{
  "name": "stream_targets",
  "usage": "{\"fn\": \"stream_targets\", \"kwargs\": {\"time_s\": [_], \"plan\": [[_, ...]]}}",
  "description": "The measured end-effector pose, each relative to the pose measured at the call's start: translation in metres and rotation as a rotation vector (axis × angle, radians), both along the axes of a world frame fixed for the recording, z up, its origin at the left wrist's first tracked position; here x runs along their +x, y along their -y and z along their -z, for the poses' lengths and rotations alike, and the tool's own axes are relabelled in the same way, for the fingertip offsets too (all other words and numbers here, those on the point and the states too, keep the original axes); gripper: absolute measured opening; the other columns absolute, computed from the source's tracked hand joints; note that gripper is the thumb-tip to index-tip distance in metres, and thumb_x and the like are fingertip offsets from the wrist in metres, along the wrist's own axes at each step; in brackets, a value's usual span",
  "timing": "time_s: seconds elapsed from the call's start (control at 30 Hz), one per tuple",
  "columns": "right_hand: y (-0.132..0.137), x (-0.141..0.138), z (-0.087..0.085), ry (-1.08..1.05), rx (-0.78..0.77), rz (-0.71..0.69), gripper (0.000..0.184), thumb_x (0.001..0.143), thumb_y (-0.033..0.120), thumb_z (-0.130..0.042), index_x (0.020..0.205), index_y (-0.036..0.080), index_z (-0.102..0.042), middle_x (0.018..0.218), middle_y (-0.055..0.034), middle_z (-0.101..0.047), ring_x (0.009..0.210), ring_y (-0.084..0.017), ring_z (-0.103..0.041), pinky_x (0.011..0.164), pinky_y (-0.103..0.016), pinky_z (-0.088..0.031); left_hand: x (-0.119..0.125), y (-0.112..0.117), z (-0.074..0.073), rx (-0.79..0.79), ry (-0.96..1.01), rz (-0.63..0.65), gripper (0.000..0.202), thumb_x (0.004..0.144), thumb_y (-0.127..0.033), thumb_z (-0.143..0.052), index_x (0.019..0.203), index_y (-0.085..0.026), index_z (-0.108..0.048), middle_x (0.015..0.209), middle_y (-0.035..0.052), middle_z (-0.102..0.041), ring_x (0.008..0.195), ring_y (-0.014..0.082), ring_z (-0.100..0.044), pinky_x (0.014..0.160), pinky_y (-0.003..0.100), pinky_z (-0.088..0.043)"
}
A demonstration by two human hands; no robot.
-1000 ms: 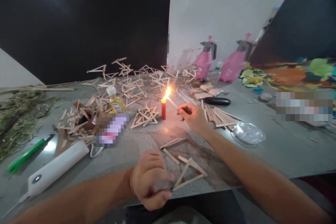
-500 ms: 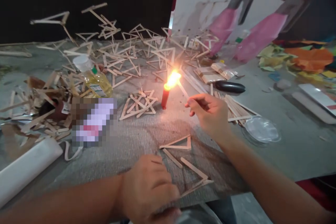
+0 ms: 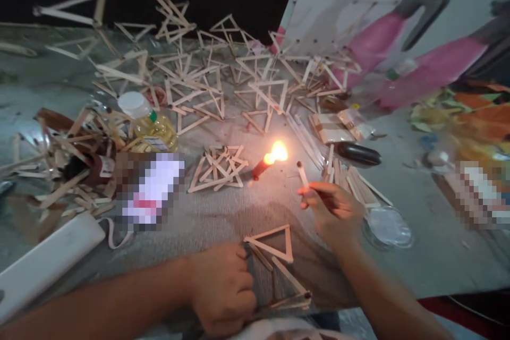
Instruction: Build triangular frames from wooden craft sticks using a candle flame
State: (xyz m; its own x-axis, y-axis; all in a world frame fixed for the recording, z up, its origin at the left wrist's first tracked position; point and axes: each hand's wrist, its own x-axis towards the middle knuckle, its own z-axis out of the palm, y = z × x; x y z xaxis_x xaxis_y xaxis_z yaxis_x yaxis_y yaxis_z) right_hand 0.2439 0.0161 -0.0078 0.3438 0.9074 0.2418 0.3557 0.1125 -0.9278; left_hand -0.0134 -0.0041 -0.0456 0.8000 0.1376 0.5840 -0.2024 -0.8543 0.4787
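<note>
My right hand pinches a thin stick whose charred tip points up, a short way right of the lit red candle. My left hand is curled closed on the table's near edge, its fingers on loose ice-cream sticks. A glued stick triangle lies flat just beyond that hand. A small pile of stick triangles sits left of the candle.
Many stick triangles cover the back of the grey table. A yellow oil bottle, a white tube, a black lighter, a clear lid and pink spray bottles stand around.
My right hand has pulled the stick away from the flame, down and to the right. The view has tilted down and closer. My left hand stays at the near edge.
</note>
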Motion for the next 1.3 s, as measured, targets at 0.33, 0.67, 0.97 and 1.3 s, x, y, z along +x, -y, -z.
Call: {"fn": "stream_targets", "kwargs": {"time_s": [0.33, 0.67, 0.97, 1.3], "plan": [[-0.020, -0.008, 0.000, -0.023, 0.085, -0.005, 0.018, 0.086, 0.036, -0.074, 0.082, 0.019, -0.073, 0.073, -0.0032, -0.075, 0.052, -0.012, -0.061, 0.053, -0.026, -0.052, -0.002, 0.007, -0.011, -0.015, 0.039, -0.136, 0.019, 0.086, -0.039, -0.055, 0.077, -0.023, -0.051, 0.056, -0.0008, -0.056, 0.048, 0.0165, -0.054, 0.052, 0.034, -0.037], [-0.022, -0.016, 0.003, -0.079, 0.081, -0.110, 0.022, 0.084, 0.040, -0.074, 0.082, 0.018, -0.073, 0.071, -0.0034, -0.074, 0.051, -0.012, -0.060, 0.050, -0.026, -0.051, 0.006, 0.037, 0.001, -0.035, -0.165, -0.514, 0.061, 0.074, -0.077, -0.073, 0.096, -0.021, -0.065, 0.075, 0.0032, -0.068, 0.061, 0.0217, -0.064, 0.058, 0.033, -0.047], [0.000, 0.018, -0.031, -0.174, 0.327, -0.039, 0.004, 0.084, 0.027, -0.071, 0.087, 0.025, -0.071, 0.064, 0.0032, -0.065, 0.054, -0.012, -0.058, 0.052, -0.029, -0.048, 0.000, 0.024, -0.006, 0.059, -0.262, -0.336, 0.043, 0.089, -0.060, -0.064, 0.100, -0.018, -0.062, 0.076, 0.0059, -0.072, 0.063, 0.0222, -0.067, 0.064, 0.036, -0.050], [0.023, 0.056, -0.078, -0.335, 0.217, -0.427, 0.019, 0.074, 0.038, -0.093, 0.076, 0.029, -0.077, 0.055, 0.0057, -0.049, 0.047, -0.007, -0.040, 0.047, -0.029, -0.029, 0.005, 0.045, -0.011, 0.074, -0.329, -0.441, 0.047, 0.093, -0.065, -0.057, 0.082, -0.019, -0.060, 0.065, 0.0033, -0.065, 0.055, 0.0226, -0.061, 0.053, 0.036, -0.041]]}}
